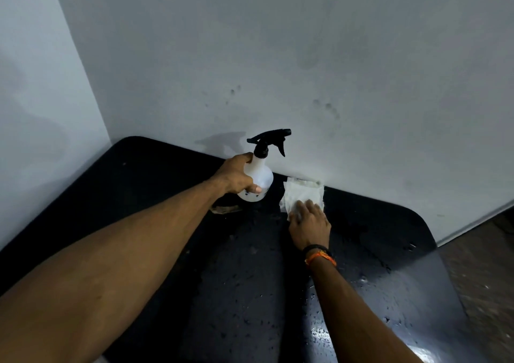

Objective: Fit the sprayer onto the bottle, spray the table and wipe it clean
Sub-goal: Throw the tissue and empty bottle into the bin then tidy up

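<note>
The white bottle (257,180), black sprayer (271,140) fitted on top, stands at the back of the wet black table (155,195) against the wall (278,56) — I see my left hand (236,175) wrapped around it, my right hand (310,223) pressed flat, fingers spread, on the white cloth (303,194) just beside it.

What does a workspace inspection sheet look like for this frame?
Surface: black table, wet with droplets.
Job's things: spray bottle upright, black sprayer fitted; white cloth flat by the wall.
Clutter: brownish patch near the bottle, unclear.
Grippers: left hand grips the bottle; right hand presses on the cloth.
Cables: nothing seen.
Surroundings: marked white wall; floor at right.
</note>
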Available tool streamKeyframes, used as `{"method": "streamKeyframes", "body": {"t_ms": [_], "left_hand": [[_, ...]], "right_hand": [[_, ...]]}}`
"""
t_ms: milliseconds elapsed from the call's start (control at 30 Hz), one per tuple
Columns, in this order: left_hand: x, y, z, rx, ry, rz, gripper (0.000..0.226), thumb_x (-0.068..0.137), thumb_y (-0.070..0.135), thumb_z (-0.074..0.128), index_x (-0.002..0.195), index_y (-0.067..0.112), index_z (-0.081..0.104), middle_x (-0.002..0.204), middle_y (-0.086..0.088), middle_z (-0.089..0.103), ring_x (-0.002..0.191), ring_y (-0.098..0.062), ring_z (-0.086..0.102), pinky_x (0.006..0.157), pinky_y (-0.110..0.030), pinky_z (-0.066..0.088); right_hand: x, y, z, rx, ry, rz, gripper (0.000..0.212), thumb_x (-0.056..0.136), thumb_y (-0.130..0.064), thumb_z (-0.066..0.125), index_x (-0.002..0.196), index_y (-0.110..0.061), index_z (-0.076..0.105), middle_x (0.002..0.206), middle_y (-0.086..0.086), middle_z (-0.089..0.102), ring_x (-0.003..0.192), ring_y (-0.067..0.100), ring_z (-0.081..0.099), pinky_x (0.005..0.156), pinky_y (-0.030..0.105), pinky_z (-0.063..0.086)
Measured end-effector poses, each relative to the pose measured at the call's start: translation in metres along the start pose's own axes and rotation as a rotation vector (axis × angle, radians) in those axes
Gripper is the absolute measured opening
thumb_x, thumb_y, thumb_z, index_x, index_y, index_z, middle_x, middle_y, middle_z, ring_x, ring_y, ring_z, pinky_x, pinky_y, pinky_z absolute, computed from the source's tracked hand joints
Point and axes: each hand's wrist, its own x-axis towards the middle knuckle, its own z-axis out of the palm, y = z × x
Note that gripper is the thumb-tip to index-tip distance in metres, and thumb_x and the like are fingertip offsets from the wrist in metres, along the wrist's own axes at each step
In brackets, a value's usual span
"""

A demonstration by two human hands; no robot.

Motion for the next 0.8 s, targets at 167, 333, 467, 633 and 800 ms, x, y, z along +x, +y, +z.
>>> {"method": "streamKeyframes", "body": {"t_ms": [167,333,467,633,800], "left_hand": [[0.004,-0.001,-0.005,0.006,-0.023,-0.017,0.086,0.065,0.011,0.09,0.141,0.023,0.052,0.131,-0.001,0.062,0.118,-0.024,0.058,0.102,-0.036,0.047],[0.005,-0.004,0.0,-0.019,-0.008,-0.011,0.08,0.068,0.008,0.086,0.139,0.023,0.051,0.129,-0.003,0.062,0.114,-0.026,0.059,0.091,-0.033,0.048],[-0.001,-0.005,0.004,-0.031,0.023,-0.017,0.083,0.07,0.011,0.085,0.144,0.025,0.047,0.133,-0.004,0.061,0.12,-0.029,0.058,0.1,-0.04,0.051],[-0.027,-0.011,0.01,0.072,0.103,0.027,0.1,0.074,0.024,0.084,0.156,0.024,0.027,0.151,-0.008,0.044,0.136,-0.031,0.045,0.113,-0.047,0.04],[-0.069,-0.027,0.026,0.081,0.169,-0.059,0.11,0.075,0.032,0.084,0.159,0.018,0.014,0.165,-0.009,0.02,0.15,-0.031,0.025,0.121,-0.053,0.027]], "right_hand": [[-0.001,0.001,0.001,-0.021,0.004,-0.004,0.04,0.098,-0.027,0.047,0.136,-0.016,0.054,0.145,0.008,0.049,0.136,0.028,0.043,0.111,0.045,0.039],[0.0,0.001,0.001,-0.012,0.001,0.002,0.037,0.098,-0.027,0.047,0.133,-0.015,0.054,0.14,0.008,0.05,0.134,0.028,0.044,0.109,0.046,0.039],[0.0,0.002,-0.002,-0.018,-0.057,0.017,0.048,0.1,-0.029,0.046,0.147,-0.02,0.042,0.159,0.011,0.033,0.15,0.031,0.024,0.119,0.048,0.028],[-0.011,-0.001,-0.01,0.048,-0.058,0.057,0.054,0.1,-0.033,0.049,0.151,-0.022,0.039,0.164,0.01,0.026,0.153,0.03,0.017,0.122,0.049,0.023],[-0.031,-0.006,-0.022,0.094,-0.107,0.099,0.054,0.099,-0.036,0.052,0.15,-0.023,0.041,0.164,0.009,0.027,0.152,0.03,0.02,0.12,0.051,0.027]]}}
